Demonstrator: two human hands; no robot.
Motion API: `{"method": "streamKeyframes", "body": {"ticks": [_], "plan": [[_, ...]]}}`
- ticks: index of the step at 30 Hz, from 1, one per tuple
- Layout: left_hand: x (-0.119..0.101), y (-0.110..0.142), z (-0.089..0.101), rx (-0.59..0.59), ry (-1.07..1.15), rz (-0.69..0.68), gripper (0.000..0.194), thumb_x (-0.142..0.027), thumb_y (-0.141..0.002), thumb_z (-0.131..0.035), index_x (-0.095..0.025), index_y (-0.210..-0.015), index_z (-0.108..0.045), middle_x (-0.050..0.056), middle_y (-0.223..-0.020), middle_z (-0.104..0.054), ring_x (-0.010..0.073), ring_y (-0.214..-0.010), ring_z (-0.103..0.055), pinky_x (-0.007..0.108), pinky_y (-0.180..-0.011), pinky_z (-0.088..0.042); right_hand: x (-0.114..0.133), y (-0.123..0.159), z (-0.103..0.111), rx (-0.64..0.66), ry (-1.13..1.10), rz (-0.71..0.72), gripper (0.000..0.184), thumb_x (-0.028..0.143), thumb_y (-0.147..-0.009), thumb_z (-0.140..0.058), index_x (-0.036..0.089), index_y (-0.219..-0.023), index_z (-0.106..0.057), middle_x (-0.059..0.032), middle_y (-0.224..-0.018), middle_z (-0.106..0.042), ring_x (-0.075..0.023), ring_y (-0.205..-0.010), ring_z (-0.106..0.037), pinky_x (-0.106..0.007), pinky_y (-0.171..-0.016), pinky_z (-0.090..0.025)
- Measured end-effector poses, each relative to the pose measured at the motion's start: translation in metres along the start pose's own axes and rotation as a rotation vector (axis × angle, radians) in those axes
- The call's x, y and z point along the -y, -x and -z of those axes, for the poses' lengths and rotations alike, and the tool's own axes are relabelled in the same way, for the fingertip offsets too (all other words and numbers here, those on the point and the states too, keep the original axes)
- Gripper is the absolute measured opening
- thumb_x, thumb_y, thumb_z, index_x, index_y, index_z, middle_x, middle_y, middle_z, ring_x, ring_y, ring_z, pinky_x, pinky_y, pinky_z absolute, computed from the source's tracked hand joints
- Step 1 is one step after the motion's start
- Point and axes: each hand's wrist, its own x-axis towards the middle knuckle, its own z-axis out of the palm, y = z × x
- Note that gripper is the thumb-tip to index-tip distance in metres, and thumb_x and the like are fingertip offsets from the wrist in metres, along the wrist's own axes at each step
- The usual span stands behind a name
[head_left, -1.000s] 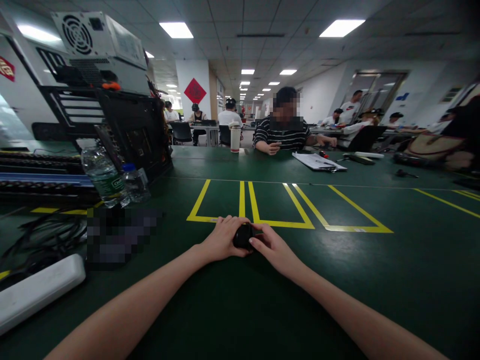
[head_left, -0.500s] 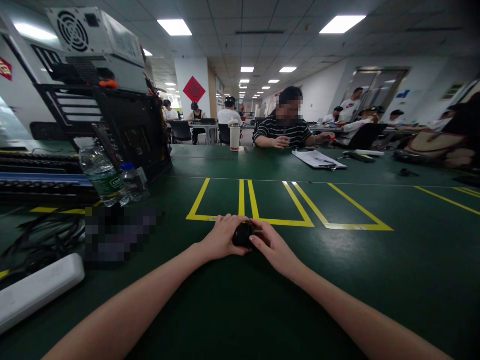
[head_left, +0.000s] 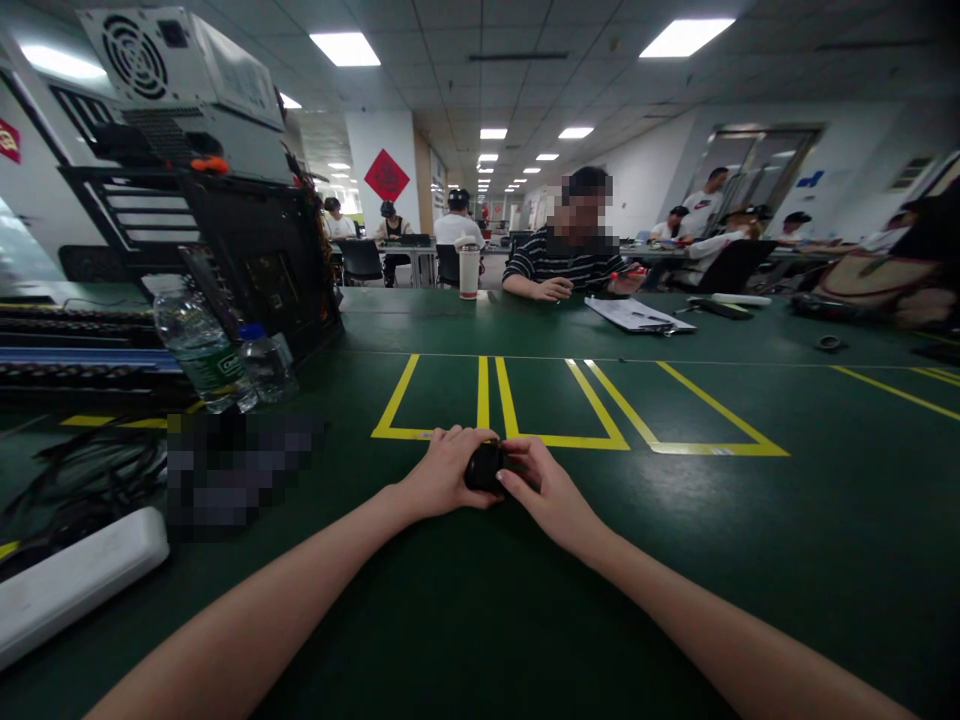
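Small, rounded, matt-black object (head_left: 484, 467): sat between both hands, low over the green, smooth-topped desk (head_left: 480, 620), just on the near side of the flat yellow tape outlines (head_left: 566, 441); whether its underside touched the desk could not be told.
Bare left hand (head_left: 448, 470): its grip was wrapped round the object's left side, fingers over the top, thumb below.
Bare right hand (head_left: 541, 482): thumb and fingers were bent at the object's right side; whether that grip pinched it or merely touched it was hidden.
Slip risk: the rounded shape seemed likely to turn or roll if the left grip slackened while the right fingers pushed.
Hidden contact: the fingers covered much of the object, so a poor hold could have gone unnoticed.
Left-side hazard: a sideways sweep of the left arm could have caught the tangled black cables (head_left: 67, 470) or the long white plastic bar (head_left: 82, 585).
Bottles: the clear plastic bottle with a green label (head_left: 199, 340) and the small clear bottle with a blue cap (head_left: 266, 365) stood close together, and a knock looked able to topple both.
Room and edges: bare green surface spread widest to the right; the desk's near edge was not visible.
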Motion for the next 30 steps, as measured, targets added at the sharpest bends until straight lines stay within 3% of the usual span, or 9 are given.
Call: {"method": "streamKeyframes", "body": {"ticks": [4,9,16,20,25,30], "plan": [[0.0,0.0,0.001,0.001,0.017,-0.005,0.062,-0.039,-0.062,-0.067,-0.023,-0.113,-0.036,0.004,-0.108,-0.05,0.023,-0.09,-0.045,0.035,-0.078,-0.031,0.0,0.0,0.002,0.072,-0.011,-0.07,0.032,0.026,-0.081,-0.048,0.022,-0.112,-0.043,-0.0053,-0.11,-0.051,-0.0192,-0.101,-0.051,-0.04,-0.089,-0.042],[0.0,0.0,0.001,0.001,0.002,-0.014,0.062,-0.037,-0.06,-0.068,-0.022,-0.111,-0.036,0.004,-0.105,-0.05,0.0223,-0.087,-0.045,0.034,-0.075,-0.031,0.005,0.004,0.002,0.111,-0.071,-0.001,0.028,0.023,-0.08,-0.049,0.024,-0.107,-0.044,-0.003,-0.11,-0.051,-0.0182,-0.102,-0.051,-0.036,-0.087,-0.044],[0.001,0.0,0.0,-0.016,-0.01,-0.028,0.062,-0.04,-0.061,-0.067,-0.021,-0.111,-0.036,0.004,-0.105,-0.05,0.0219,-0.087,-0.045,0.033,-0.075,-0.03,-0.002,-0.003,0.001,0.037,-0.141,-0.034,0.017,0.025,-0.082,-0.047,0.021,-0.099,-0.046,-0.0025,-0.1,-0.054,-0.0168,-0.096,-0.054,-0.034,-0.084,-0.045],[0.002,0.0,0.0,-0.011,-0.006,-0.024,0.062,-0.041,-0.06,-0.067,-0.022,-0.111,-0.037,0.003,-0.104,-0.051,0.022,-0.086,-0.045,0.033,-0.075,-0.03,-0.003,-0.008,0.008,0.119,-0.15,-0.115,0.025,0.027,-0.08,-0.049,0.019,-0.104,-0.046,-0.0053,-0.104,-0.053,-0.0185,-0.1,-0.052,-0.039,-0.089,-0.041],[0.004,0.0,-0.002,-0.011,-0.002,-0.015,0.064,-0.038,-0.059,-0.069,-0.023,-0.111,-0.037,0.003,-0.105,-0.051,0.0224,-0.087,-0.046,0.033,-0.074,-0.03,0.0,-0.007,0.011,0.241,-0.276,-0.047,0.027,0.019,-0.075,-0.057,0.022,-0.099,-0.045,-0.0025,-0.104,-0.051,-0.0176,-0.098,-0.053,-0.036,-0.086,-0.044],[0.004,0.0,0.0,-0.012,0.022,-0.024,0.064,-0.042,-0.061,-0.067,-0.022,-0.113,-0.036,0.004,-0.104,-0.051,0.0219,-0.087,-0.046,0.033,-0.076,-0.03,-0.003,-0.007,0.008,0.128,-0.277,-0.03,0.016,0.023,-0.076,-0.055,0.021,-0.091,-0.05,-0.0013,-0.095,-0.053,-0.0164,-0.094,-0.055,-0.034,-0.083,-0.045]]}}
